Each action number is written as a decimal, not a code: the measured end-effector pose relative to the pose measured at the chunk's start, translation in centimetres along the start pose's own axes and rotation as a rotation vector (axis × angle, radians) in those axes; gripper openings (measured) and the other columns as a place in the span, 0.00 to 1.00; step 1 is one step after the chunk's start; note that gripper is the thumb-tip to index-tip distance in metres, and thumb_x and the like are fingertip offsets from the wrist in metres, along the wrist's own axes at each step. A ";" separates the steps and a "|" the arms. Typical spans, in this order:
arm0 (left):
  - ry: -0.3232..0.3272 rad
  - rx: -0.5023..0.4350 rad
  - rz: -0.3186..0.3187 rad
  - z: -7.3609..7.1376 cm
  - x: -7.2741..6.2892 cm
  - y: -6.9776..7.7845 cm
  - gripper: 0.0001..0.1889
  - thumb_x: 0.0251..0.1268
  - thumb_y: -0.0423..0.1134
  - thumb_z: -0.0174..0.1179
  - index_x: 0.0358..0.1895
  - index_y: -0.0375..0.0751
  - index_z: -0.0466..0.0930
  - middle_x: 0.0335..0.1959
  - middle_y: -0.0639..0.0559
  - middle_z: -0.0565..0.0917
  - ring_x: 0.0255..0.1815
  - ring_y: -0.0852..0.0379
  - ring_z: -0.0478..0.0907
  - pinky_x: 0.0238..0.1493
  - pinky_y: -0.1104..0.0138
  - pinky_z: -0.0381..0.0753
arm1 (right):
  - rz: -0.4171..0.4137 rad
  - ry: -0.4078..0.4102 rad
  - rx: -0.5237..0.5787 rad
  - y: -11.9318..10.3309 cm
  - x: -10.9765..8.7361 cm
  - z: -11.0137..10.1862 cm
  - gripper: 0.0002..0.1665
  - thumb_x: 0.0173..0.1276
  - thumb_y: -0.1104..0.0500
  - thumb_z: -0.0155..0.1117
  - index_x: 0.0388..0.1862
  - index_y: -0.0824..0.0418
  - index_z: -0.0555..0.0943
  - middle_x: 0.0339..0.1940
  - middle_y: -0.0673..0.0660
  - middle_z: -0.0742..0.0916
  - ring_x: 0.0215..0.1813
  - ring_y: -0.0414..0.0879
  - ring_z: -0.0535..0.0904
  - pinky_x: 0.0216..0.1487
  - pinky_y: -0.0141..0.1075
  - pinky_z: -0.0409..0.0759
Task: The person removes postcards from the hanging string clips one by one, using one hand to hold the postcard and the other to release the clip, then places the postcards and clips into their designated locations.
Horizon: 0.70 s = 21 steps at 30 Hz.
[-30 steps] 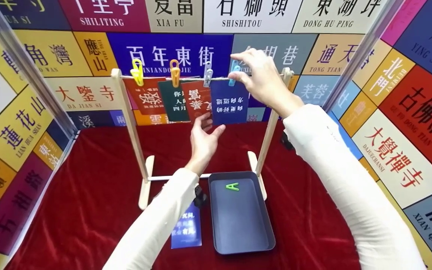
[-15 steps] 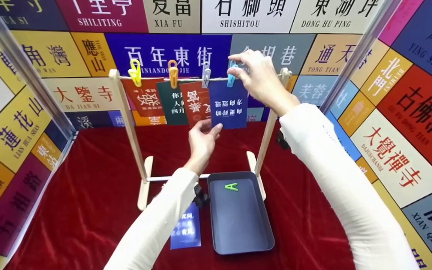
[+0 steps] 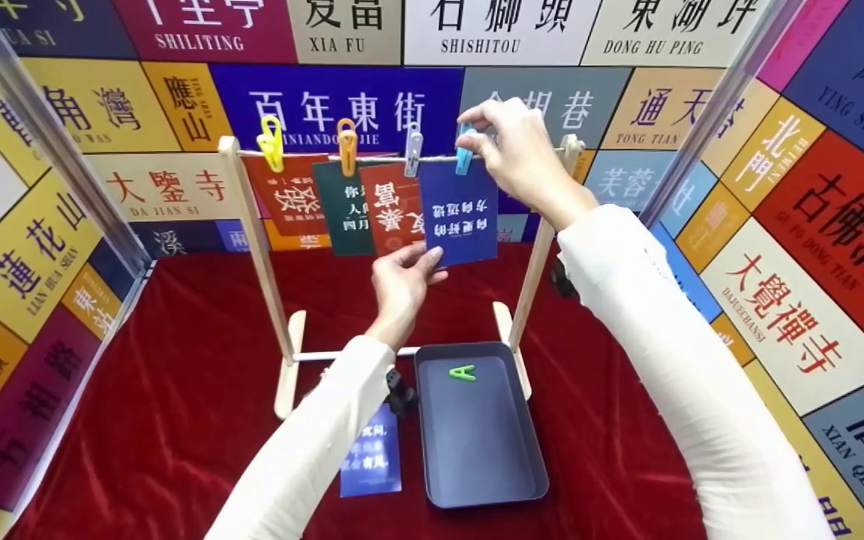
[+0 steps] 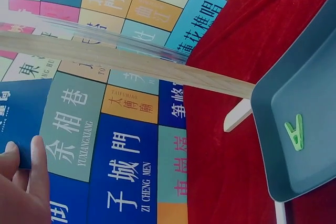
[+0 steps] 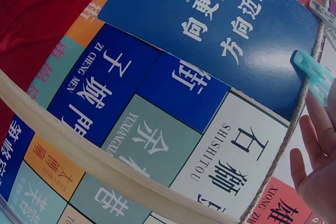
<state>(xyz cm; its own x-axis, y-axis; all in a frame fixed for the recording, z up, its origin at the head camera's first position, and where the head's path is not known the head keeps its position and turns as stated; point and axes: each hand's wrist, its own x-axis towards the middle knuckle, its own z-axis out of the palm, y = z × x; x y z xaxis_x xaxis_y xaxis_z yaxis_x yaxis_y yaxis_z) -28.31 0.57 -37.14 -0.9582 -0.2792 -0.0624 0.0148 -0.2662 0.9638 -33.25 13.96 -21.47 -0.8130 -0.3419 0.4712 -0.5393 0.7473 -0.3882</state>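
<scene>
A blue card [image 3: 460, 214] with white characters hangs at the right part of the string, upside down and slightly tilted. My left hand [image 3: 400, 289] pinches its lower left corner, thumb in front; the left wrist view shows the thumb [image 4: 38, 153] at the card's edge. Up on the string, my right hand [image 3: 520, 154] pinches a light blue clothespin [image 3: 464, 156] at the card's top edge. In the right wrist view the clothespin [image 5: 313, 72] sits over the string and the card edge. Beside the blue card hang a red card [image 3: 393, 214] and a grey clothespin [image 3: 413, 154].
A wooden rack [image 3: 263, 255] carries the string, with a green card [image 3: 343, 214], another red card [image 3: 293, 199], and orange [image 3: 347, 146] and yellow [image 3: 271, 142] clothespins. Below, a dark tray [image 3: 477, 450] holds a green clothespin [image 3: 463, 373]. Another blue card [image 3: 372, 461] lies on red cloth.
My left hand has moved down slightly and now grips the blue card's lower corner. The blue card sits lower than before. My right thumb has closed in on the light blue clothespin.
</scene>
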 end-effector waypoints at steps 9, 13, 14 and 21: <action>0.003 -0.018 -0.020 -0.1 -0.2 -0.2 0.15 0.61 0.28 0.68 0.51 0.26 0.84 0.47 0.31 0.87 0.21 0.63 0.85 0.32 0.67 0.90 | -0.016 0.056 0.022 -0.4 -0.3 0.0 0.14 0.71 0.60 0.63 0.51 0.67 0.81 0.46 0.62 0.88 0.51 0.53 0.73 0.57 0.40 0.71; -0.003 -0.009 -0.029 -0.3 -0.3 -0.3 0.16 0.61 0.28 0.68 0.52 0.26 0.84 0.47 0.32 0.87 0.20 0.63 0.84 0.31 0.67 0.90 | -0.018 0.117 0.037 -0.6 -0.3 -0.4 0.14 0.70 0.58 0.64 0.49 0.66 0.82 0.45 0.62 0.87 0.49 0.50 0.72 0.56 0.38 0.71; -0.004 -0.004 -0.032 -0.4 -0.4 -0.4 0.16 0.61 0.28 0.68 0.52 0.26 0.84 0.48 0.32 0.87 0.20 0.63 0.84 0.30 0.68 0.90 | -0.019 0.135 0.043 -0.8 -0.2 -0.5 0.15 0.70 0.57 0.65 0.49 0.65 0.82 0.44 0.62 0.87 0.49 0.50 0.72 0.56 0.37 0.71; -0.016 0.058 -0.034 -1.4 -0.9 -0.9 0.16 0.61 0.30 0.69 0.52 0.28 0.85 0.46 0.33 0.88 0.17 0.63 0.83 0.25 0.70 0.88 | -0.003 0.218 0.103 -1.0 -0.3 -1.0 0.16 0.69 0.54 0.65 0.50 0.63 0.82 0.43 0.57 0.85 0.50 0.47 0.73 0.58 0.34 0.70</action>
<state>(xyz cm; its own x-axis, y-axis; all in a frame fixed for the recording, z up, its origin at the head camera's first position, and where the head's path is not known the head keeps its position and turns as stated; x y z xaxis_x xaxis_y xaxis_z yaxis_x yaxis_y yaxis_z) -27.05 -0.21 -38.29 -0.9624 -0.2558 -0.0914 -0.0337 -0.2215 0.9746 -32.21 13.87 -20.42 -0.7512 -0.2044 0.6277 -0.5700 0.6805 -0.4606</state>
